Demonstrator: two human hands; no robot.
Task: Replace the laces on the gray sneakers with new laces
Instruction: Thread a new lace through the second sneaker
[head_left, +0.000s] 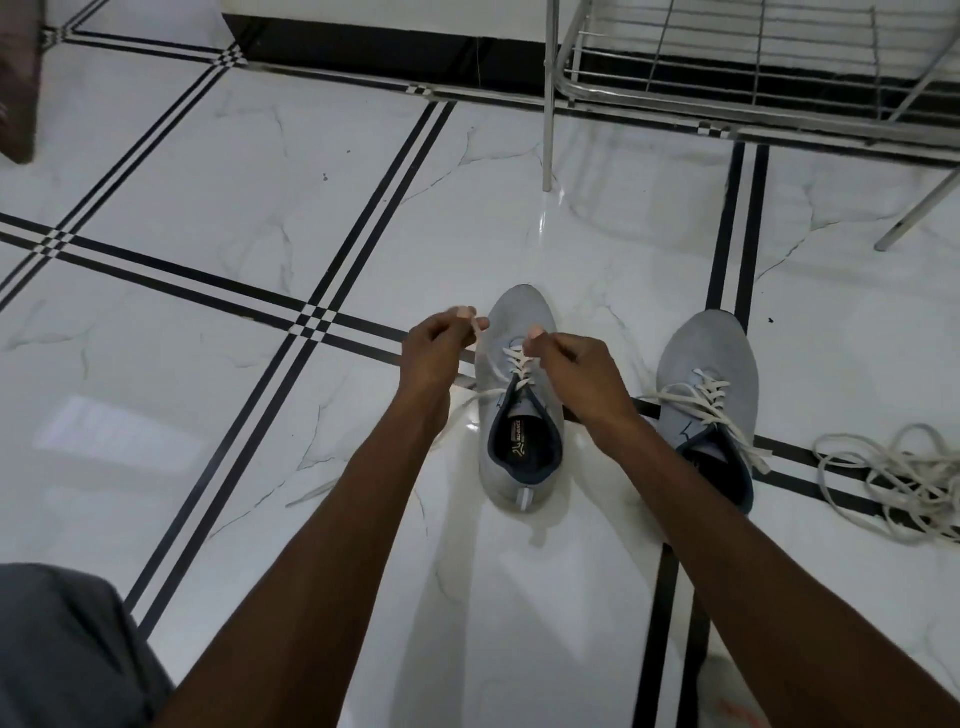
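Observation:
Two gray sneakers stand on the white tiled floor, toes pointing away from me. The left sneaker (522, 415) is in the middle, with a white lace (517, 364) threaded through its eyelets. My left hand (436, 345) pinches one strand of that lace just left of the toe. My right hand (571, 366) pinches the lace over the eyelets. Loose lace ends trail across the floor to the left of the shoe. The right sneaker (709, 379) stands further right, fully laced in white with its ends hanging loose.
A tangled pile of loose white laces (904, 483) lies on the floor at the right edge. A metal wire rack (727, 67) on thin legs stands at the back right. My gray-clad knee (67, 649) shows at the bottom left.

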